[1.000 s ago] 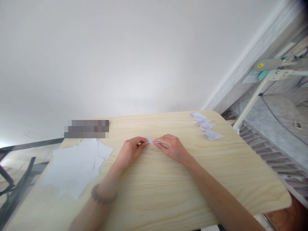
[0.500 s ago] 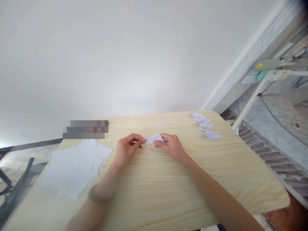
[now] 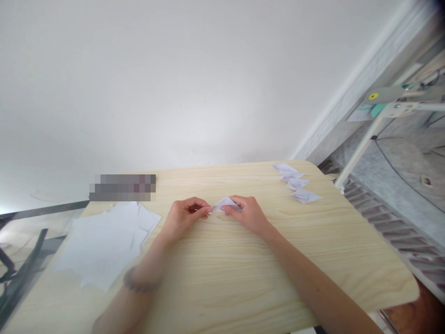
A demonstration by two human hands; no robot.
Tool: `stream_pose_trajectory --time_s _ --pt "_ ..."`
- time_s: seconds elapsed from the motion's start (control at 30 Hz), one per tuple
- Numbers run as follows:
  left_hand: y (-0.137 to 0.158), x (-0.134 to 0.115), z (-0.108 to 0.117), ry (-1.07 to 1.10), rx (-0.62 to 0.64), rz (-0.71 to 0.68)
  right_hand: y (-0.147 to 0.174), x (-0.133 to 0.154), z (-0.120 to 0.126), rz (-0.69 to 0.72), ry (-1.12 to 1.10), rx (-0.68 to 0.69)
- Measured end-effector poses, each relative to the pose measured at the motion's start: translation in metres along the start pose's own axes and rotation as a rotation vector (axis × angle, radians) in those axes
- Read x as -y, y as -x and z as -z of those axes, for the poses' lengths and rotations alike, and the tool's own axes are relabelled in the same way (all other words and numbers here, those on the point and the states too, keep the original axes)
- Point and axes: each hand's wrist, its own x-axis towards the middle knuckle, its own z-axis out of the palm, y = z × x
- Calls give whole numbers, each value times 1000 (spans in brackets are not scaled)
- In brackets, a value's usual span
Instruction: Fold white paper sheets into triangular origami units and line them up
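Between my two hands, above the middle of the table, is a small piece of folded white paper (image 3: 221,203). My left hand (image 3: 189,215) is closed, with thumb and fingers pinching the paper's left tip. On the other side, my right hand (image 3: 248,212) grips the right part, its thumb over the front and its fingers behind. That hand hides the paper's right end. Several folded white paper pieces (image 3: 306,196) lie in an overlapping row at the table's back right.
White paper sheets (image 3: 100,241) lie in a loose pile on the wooden table (image 3: 215,283), left of my hands. A blurred-out dark object (image 3: 123,188) rests behind them. A plain wall (image 3: 208,83) rises at the back; a white metal stand (image 3: 361,141) is off the right edge.
The folded paper has tilted and sits slightly lower, showing less of its face. Both hands have shifted down a little, the left also slightly to the right. Both still hold the paper.
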Motion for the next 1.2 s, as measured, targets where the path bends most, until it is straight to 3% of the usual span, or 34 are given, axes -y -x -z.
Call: stream_pose_trajectory --time_s 0.2,0.37,0.47,0.6,0.87,1.2 --pt "1 3 -3 -92 91 -6 1 5 4 54 0 30" --pt "1 4 -4 -151 54 -4 0 2 1 29 -38 7" --pt "0 4 -2 -145 27 28 -2 -4 -4 -28 -180 -49" --pt "-1 5 0 -105 -15 76 -3 -10 -4 -146 -461 -17" --pt "-1 -2 1 1 -43 139 -6 -10 1 -215 -604 33" --pt "0 -1 0 28 24 116 -3 -9 0 -132 -422 -49"
